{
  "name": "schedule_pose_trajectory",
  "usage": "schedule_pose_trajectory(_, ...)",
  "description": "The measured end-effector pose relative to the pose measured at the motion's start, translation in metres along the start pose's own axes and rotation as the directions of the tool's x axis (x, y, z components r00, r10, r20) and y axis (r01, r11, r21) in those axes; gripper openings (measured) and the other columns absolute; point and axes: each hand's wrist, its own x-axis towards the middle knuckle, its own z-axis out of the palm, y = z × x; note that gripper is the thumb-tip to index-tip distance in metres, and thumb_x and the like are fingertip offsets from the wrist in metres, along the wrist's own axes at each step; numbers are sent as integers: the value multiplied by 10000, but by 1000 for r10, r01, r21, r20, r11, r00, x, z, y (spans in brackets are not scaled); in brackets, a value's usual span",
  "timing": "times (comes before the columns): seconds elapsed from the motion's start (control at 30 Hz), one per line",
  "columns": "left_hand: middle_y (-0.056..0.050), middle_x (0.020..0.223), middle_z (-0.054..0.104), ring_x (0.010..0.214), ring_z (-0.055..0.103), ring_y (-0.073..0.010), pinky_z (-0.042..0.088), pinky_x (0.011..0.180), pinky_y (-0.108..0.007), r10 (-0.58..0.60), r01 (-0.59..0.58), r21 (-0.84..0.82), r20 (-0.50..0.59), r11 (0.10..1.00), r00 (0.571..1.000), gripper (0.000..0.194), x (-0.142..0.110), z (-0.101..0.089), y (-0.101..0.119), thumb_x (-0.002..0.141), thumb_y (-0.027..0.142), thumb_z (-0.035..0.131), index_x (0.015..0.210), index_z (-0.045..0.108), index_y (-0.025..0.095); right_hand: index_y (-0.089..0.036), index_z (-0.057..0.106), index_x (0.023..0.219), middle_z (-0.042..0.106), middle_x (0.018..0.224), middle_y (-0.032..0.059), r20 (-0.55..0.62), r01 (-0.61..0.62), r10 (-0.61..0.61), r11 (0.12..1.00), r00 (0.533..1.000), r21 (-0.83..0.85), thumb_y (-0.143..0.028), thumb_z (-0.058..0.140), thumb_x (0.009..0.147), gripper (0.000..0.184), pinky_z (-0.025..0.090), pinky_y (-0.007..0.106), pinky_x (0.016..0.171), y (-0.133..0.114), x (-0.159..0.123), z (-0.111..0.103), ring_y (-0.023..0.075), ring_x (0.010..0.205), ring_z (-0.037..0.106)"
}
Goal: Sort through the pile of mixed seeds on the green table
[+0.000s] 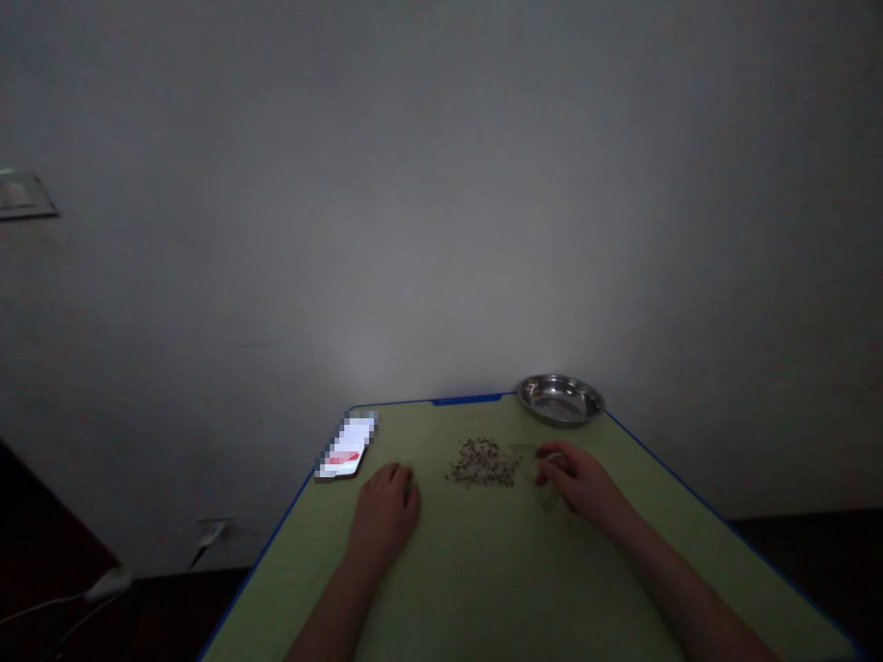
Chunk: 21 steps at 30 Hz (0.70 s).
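Observation:
A loose pile of small dark and pale grains [481,462], perhaps seeds or beans, is spread on the green tabletop [455,561]. To its right, my right hand [574,480] is closed around a clear, see-through cup-like container [525,450]. The container appears tilted toward the pile; its outline is faint in the dim light. My left hand [387,504] rests palm down on the table, left of the grains and apart from them. Its fingers lie loosely bent, with nothing visible in them.
At the far right corner stands a shiny round metal bowl [560,401]. A phone [347,447] with a lit screen lies along the left edge. The table has a blue rim [466,400] and meets a grey wall [441,202]. A plug [215,531] and cables are at lower left.

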Motion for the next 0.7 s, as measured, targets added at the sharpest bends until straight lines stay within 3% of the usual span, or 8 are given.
schedule_pose_trajectory(0.27,-105,1049,602,982,541,-192,381,881,-324,16,-16,12,-25,1000,1000,255,-1,-1,2,854,243,394,997,585,154,-167,574,941,686,686,45,-113,71,-104,962,988,-264,-393,473,792,289,422,262,509,6,-7,-15,161,560,583)
schedule_pose_trajectory(0.43,-115,1062,602,1001,540,-202,382,888,-333,19,-19,5,-10,1000,1000,261,-1,-1,1,854,248,396,1004,586,152,-172,583,955,677,690,40,-81,80,-118,927,990,-366,-379,441,810,289,446,279,562,5,-9,-13,169,582,598)
schedule_pose_trajectory(0.57,-115,1065,597,1015,535,-208,376,895,-339,22,-22,12,11,1000,1000,265,0,-1,1,839,237,410,1012,591,148,-173,595,918,643,704,34,-96,87,-127,935,987,-343,-390,451,792,289,460,273,548,7,-8,-8,163,590,603)
schedule_pose_trajectory(0.7,-111,1064,592,1018,533,-202,370,896,-344,12,-12,-4,7,1000,1000,268,0,0,1,836,240,412,1026,584,162,-170,560,953,582,649,-10,-123,-11,-10,986,992,-169,-439,463,755,348,371,227,351,12,-1,-7,108,393,495)
